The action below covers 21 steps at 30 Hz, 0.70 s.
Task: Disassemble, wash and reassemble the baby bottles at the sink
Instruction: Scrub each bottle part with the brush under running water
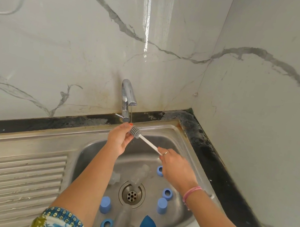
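Nearest, blue plastic caps [105, 204] and clear baby bottles [124, 222] are scattered in the steel sink [100, 145]. Farther, a white-handled grey bottle brush [142, 138] is held under the chrome tap [127, 98]: handle clasped by the right hand [174, 168], bristles pinched by the left hand [119, 138].

Bottle brush [138, 133]: grey ribbed silicone head on a thin white handle, held slanted above the sink basin under the tap's thin stream, head up-left, handle running down-right.
Clear bottles [140, 172]: see-through bodies lying on the basin floor, one above the drain, another [124, 221] below it; outlines hard to make out.
Blue caps [105, 205]: two cup-shaped caps standing mouth down, one left of the drain, one [161, 205] right.
Blue collar rings [106, 226]: three open rings, one front-left, two [167, 194] at right.
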Motion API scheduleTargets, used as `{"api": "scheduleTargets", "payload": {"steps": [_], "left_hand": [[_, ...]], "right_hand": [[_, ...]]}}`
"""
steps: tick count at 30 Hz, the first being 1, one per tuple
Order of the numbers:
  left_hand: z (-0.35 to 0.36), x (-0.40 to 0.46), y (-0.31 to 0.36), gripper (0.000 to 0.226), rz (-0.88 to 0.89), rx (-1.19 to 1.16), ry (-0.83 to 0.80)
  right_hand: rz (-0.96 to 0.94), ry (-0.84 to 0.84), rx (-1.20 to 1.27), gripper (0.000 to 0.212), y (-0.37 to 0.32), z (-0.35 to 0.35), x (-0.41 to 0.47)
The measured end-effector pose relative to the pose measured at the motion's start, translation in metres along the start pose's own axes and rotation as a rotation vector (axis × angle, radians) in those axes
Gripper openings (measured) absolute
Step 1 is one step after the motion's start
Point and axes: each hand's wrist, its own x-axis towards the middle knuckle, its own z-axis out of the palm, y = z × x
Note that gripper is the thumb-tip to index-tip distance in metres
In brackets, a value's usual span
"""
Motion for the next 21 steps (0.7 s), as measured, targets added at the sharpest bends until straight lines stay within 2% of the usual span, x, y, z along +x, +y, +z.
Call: {"api": "scheduleTargets", "payload": {"steps": [3,4,5,6,7,10,11,12,13,14,16,19,21], "left_hand": [[-0.003,0.001,0.004,0.009,-0.013,-0.007,-0.098],[-0.005,0.001,0.005,0.013,-0.018,-0.036,-0.138],[-0.008,0.001,0.006,0.016,-0.024,-0.066,-0.168],[-0.010,0.002,0.006,0.017,-0.037,-0.067,-0.178],[-0.010,0.003,0.005,0.018,-0.066,-0.029,-0.166],[0.008,0.008,0.001,0.025,-0.144,0.238,0.016],[0.016,0.008,0.002,0.027,-0.130,0.304,0.077],[0.024,0.009,0.003,0.030,-0.096,0.329,0.123],[0.031,0.011,0.005,0.031,-0.060,0.304,0.155],[0.036,0.013,0.006,0.031,-0.031,0.264,0.173],[0.038,0.014,0.006,0.025,-0.015,0.211,0.147],[0.031,0.011,0.001,0.019,-0.049,0.017,-0.022],[0.028,0.009,-0.001,0.023,-0.069,-0.196,-0.160]], "right_hand": [[0.307,-0.155,0.960,0.024,-0.016,-0.006,-0.001],[0.368,-0.220,1.203,0.022,-0.018,-0.011,-0.003],[0.397,-0.266,1.318,0.021,-0.017,-0.015,-0.003],[0.393,-0.285,1.311,0.021,-0.015,-0.018,-0.002],[0.354,-0.265,1.150,0.023,-0.014,-0.019,-0.001],[0.034,-0.172,-0.025,0.041,-0.021,-0.015,-0.004],[-0.038,-0.125,-0.270,0.049,-0.025,-0.009,-0.007],[-0.077,-0.075,-0.365,0.054,-0.028,-0.002,-0.007],[-0.085,-0.040,-0.340,0.054,-0.031,0.002,-0.007],[-0.051,-0.031,-0.196,0.048,-0.032,0.003,-0.004],[0.087,-0.107,0.354,0.031,-0.029,0.000,0.008],[0.342,-0.417,1.257,0.028,-0.013,-0.003,0.012],[0.364,-0.587,1.532,0.031,-0.001,-0.009,0.009]]}}
